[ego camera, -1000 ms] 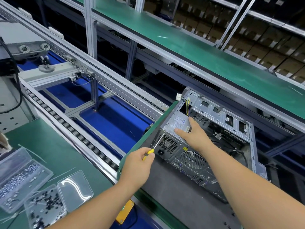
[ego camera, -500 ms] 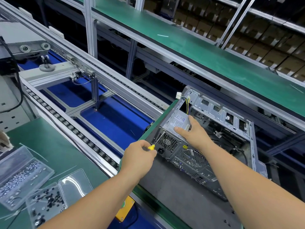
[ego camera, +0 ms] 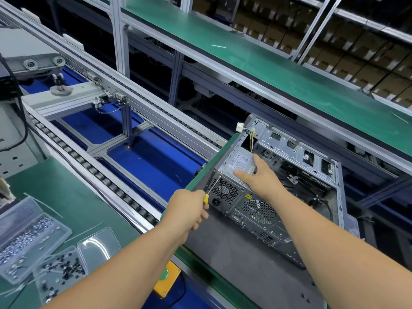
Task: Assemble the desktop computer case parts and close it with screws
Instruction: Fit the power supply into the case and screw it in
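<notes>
the left hand [ego camera: 186, 208] grips a screwdriver [ego camera: 211, 188], its tip seemingly at the computer case [ego camera: 263, 201] corner. the right hand [ego camera: 259, 176] lies flat on the power box [ego camera: 239, 160].

The power supply [ego camera: 239, 160] inside the computer case [ego camera: 289, 186] carries a white label with rows of small print and a blue mark at its corner, all too small to read. A yellow triangular warning sticker [ego camera: 248, 196] sits on the case's rear panel beside the fan grille. No other text, brand or number is legible.
</notes>
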